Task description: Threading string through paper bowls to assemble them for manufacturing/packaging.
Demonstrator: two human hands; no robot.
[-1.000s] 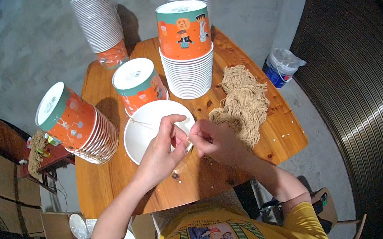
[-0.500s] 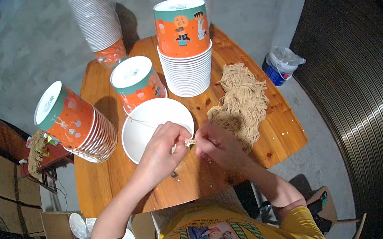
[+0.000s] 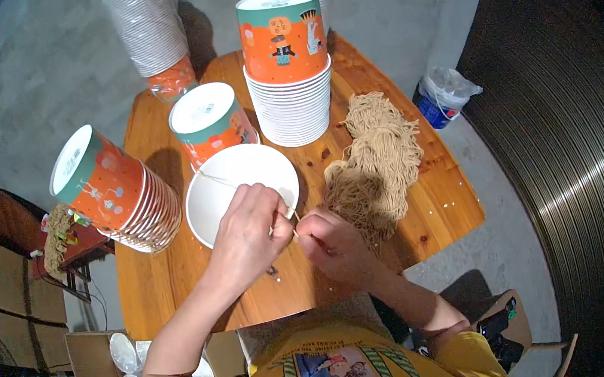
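My left hand is closed on a thin beige yarn strand, its knuckles in front of a white paper bucket whose open mouth faces me. Close beside it, my right hand pinches the same strand, with the fingertips of both hands almost touching. A length of the strand also runs across the bucket's mouth to its upper left rim. To the right of my hands lies a thick bundle of beige yarn. Whatever the curled fingers cover is hidden.
An upside-down orange bucket stands behind the white one. Taller bucket stacks stand at the back and left, the left one with strands around its rims. The wooden table carries small white bits. A lidded pail sits beyond its right edge.
Both hands have shifted slightly, the right one lower and nearer to me. A short piece of strand now shows stretched between them. The view has tilted a little.
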